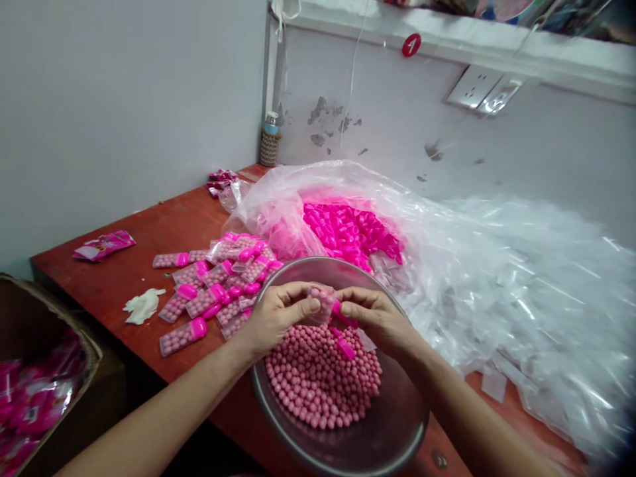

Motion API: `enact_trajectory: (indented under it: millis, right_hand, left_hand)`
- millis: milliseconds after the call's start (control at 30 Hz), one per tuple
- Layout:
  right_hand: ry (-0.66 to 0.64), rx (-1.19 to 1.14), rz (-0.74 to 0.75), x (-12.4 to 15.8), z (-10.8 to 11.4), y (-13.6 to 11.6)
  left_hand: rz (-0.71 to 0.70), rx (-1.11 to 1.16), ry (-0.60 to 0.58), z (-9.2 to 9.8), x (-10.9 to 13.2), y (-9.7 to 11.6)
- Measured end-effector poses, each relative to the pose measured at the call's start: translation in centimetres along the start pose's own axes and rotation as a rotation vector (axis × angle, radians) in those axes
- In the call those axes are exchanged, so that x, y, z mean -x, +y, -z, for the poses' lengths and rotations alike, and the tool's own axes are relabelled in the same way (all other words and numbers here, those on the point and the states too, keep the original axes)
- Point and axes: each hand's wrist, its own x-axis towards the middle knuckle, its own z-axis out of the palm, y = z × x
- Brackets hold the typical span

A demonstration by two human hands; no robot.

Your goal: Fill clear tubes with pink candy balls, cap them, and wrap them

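Over a metal bowl [405,437] of pink candy balls [322,384], both my hands meet. My left hand [278,315] pinches a clear plastic container [322,303] with pink balls inside. Fingers of my right hand [375,315] are closed on a bright pink cap [338,310] at the container's right end. Whether the cap touches the container is hard to make out. Another pink cap [346,347] and a clear piece [366,340] lie on the balls below my right hand. Filled containers with pink caps [203,299] are heaped left of the bowl.
Behind the bowl, a plastic bag [348,173] holds loose pink caps [342,228]. Clear empty containers [527,298] spread across the right. Pink packets [105,245] and a crumpled white scrap [143,306] lie left. A cardboard box [94,358] of packets stands lower left.
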Motion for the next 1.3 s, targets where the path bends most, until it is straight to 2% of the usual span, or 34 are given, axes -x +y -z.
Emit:
enact_trajectory:
  millis: [100,200,333,400,467,567,733,800,900,1000,1133,1300]
  right_hand:
    - [0.078,0.033,0.055,0.0,0.0,-0.2]
    - [0.208,0.154,0.147,0.0,-0.4,-0.2]
    - [0.353,0.530,0.292,0.2,-1.3,-0.1]
    - [0.380,0.701,0.354,0.6,-1.9,-0.2]
    - [0.350,0.723,0.350,0.9,-2.4,-0.4]
    - [0.299,0.566,0.254,1.1,-2.9,-0.5]
    - [0.227,0.303,0.082,0.9,-1.6,-1.0]
    - [0.247,0.358,0.138,1.0,-0.9,-1.7]
    - [0.281,0.627,0.349,1.4,-0.4,-2.9]
    - [0.176,0.865,0.492,1.4,-0.7,-3.7]
    - [0.060,0.989,0.553,1.1,-1.3,-3.8]
    - [0.047,1.126,0.595,1.7,-1.7,-3.4]
  left_hand:
    - [0.011,0.039,0.038,0.0,0.0,0.0]
    - [0.029,0.045,0.043,-0.2,0.1,0.0]
    - [0.035,0.083,0.049,-0.3,-0.1,-0.2]
    - [0.027,0.095,0.063,-0.2,-0.1,-0.2]
    - [0.015,0.101,0.075,-0.2,-0.2,-0.3]
    - [0.009,0.083,0.079,-0.2,-0.1,-0.3]
    - [-0.060,-0.126,0.055,-0.4,0.2,0.0]
    - [-0.124,-0.282,0.047,-0.5,0.3,0.2]
    - [-0.214,-0.537,0.027,-0.7,0.5,0.5]
    - [-0.259,-0.656,0.001,-0.8,0.7,0.6]
    - [-0.302,-0.681,0.018,-0.9,0.9,0.4]
    - [-0.395,-0.778,0.022,-0.9,1.1,0.1]
